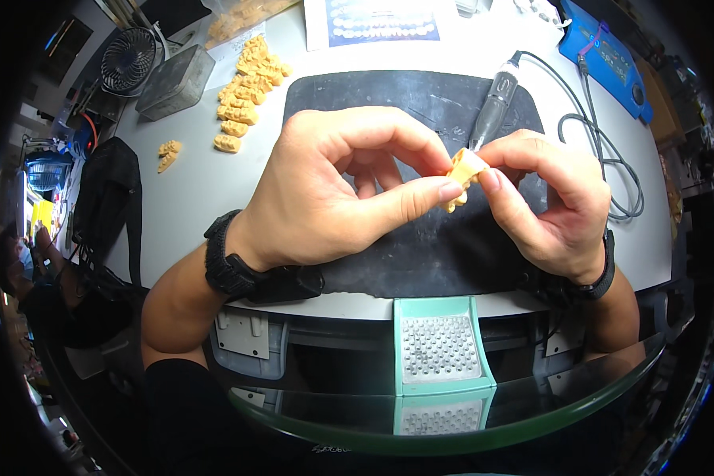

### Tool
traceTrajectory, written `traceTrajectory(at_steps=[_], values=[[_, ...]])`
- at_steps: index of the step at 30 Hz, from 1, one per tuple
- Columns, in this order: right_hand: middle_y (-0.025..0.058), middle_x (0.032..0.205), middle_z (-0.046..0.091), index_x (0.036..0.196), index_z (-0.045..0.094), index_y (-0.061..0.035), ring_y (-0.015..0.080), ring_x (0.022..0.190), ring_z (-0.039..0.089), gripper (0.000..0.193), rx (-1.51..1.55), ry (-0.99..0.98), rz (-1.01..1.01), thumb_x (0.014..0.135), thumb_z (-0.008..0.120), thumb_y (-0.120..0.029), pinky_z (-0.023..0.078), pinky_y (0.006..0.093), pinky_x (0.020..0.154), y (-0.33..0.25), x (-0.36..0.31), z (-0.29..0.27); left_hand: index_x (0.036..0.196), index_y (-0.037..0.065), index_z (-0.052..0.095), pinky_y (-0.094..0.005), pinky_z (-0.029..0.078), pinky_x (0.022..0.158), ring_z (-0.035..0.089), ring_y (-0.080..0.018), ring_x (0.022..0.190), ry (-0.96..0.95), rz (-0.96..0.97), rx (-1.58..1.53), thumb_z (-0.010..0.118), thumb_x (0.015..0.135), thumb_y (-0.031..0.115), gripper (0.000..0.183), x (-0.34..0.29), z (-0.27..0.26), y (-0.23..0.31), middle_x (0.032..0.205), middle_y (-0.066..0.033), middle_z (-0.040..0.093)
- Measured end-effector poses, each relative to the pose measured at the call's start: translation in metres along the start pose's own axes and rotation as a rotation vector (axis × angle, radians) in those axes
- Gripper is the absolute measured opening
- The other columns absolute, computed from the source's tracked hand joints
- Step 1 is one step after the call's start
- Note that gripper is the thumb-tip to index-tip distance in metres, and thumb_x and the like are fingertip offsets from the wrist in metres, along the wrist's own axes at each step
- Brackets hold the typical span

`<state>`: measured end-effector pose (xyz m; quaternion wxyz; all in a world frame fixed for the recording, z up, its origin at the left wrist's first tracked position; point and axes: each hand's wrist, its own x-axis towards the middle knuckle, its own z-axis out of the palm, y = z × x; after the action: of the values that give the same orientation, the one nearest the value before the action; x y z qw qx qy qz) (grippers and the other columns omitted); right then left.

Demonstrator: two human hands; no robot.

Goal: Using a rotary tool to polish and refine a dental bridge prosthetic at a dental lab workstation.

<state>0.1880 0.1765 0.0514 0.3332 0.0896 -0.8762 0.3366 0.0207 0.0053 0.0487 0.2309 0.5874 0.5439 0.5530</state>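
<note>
A small yellow dental model piece (pixel 466 168) is held up above the black mat (pixel 397 252), with one smooth flat side facing up and bumpy tooth shapes along its lower edge. My left hand (pixel 329 186) pinches it from the left between thumb and forefinger. From the other side, the thumb and forefinger of my right hand (pixel 554 194) close on its right end. Just behind the piece lies a grey rotary handpiece (pixel 493 107), its tip partly hidden by my right hand. Both wrists wear black bands.
Yellow dental models stand in a row (pixel 246 95) at the back left, with smaller pieces (pixel 167 155) nearby. A metal box (pixel 176 82) and fan (pixel 129 60) are farther left. A blue control unit (pixel 607 62) with cables stands back right. A green-framed grater-like tray (pixel 442 347) juts from the front edge.
</note>
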Motion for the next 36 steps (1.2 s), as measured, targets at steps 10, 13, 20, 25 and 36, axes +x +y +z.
traceTrajectory(at_steps=[10, 13, 20, 25, 36], values=[[0.0070, 0.082, 0.071, 0.100, 0.070, 0.0023, 0.0100, 0.061, 0.065, 0.010, 0.027, -0.022, 0.007, 0.090, 0.071, 0.000, 0.049, 0.0211, 0.055, -0.0026, 0.0010, -0.0006, 0.097, 0.003, 0.073, -0.0131, 0.036, 0.047, 0.060, 0.0010, 0.061, 0.019, 0.020, 0.034, 0.079, 0.086, 0.010, 0.014, 0.0004, -0.0002, -0.0003, 0.087, -0.0012, 0.073], [0.0075, 0.083, 0.071, 0.101, 0.070, 0.0024, 0.0102, 0.062, 0.065, 0.010, 0.038, -0.021, 0.019, 0.090, 0.070, 0.001, 0.050, 0.0210, 0.055, -0.0041, 0.0013, -0.0009, 0.097, 0.003, 0.072, -0.0132, 0.037, 0.047, 0.061, 0.0005, 0.062, 0.031, 0.027, 0.037, 0.080, 0.086, 0.010, 0.015, 0.0009, 0.0004, -0.0008, 0.089, -0.0016, 0.074], [0.0083, 0.084, 0.072, 0.102, 0.070, 0.0027, 0.0108, 0.062, 0.064, 0.012, 0.029, -0.017, -0.009, 0.090, 0.069, 0.002, 0.049, 0.0214, 0.055, -0.0047, 0.0022, -0.0007, 0.097, 0.004, 0.072, -0.0131, 0.039, 0.047, 0.062, -0.0001, 0.064, 0.032, 0.012, 0.044, 0.080, 0.086, 0.010, 0.015, 0.0008, 0.0004, -0.0001, 0.090, -0.0016, 0.074], [0.0084, 0.083, 0.071, 0.102, 0.070, 0.0029, 0.0108, 0.061, 0.064, 0.012, 0.026, -0.014, 0.006, 0.090, 0.069, 0.003, 0.049, 0.0214, 0.054, -0.0049, 0.0013, -0.0005, 0.096, 0.004, 0.072, -0.0133, 0.038, 0.047, 0.062, -0.0002, 0.063, 0.037, 0.012, 0.039, 0.080, 0.085, 0.010, 0.015, 0.0005, 0.0000, -0.0005, 0.091, -0.0016, 0.074], [0.0064, 0.077, 0.069, 0.098, 0.070, 0.0023, 0.0096, 0.057, 0.061, 0.012, 0.007, -0.002, -0.028, 0.087, 0.067, 0.004, 0.047, 0.0211, 0.051, -0.0030, 0.0007, -0.0010, 0.095, 0.004, 0.073, -0.0141, 0.037, 0.046, 0.061, -0.0002, 0.062, 0.023, 0.035, 0.065, 0.080, 0.085, 0.011, 0.014, 0.0004, 0.0000, -0.0006, 0.090, -0.0008, 0.074]])
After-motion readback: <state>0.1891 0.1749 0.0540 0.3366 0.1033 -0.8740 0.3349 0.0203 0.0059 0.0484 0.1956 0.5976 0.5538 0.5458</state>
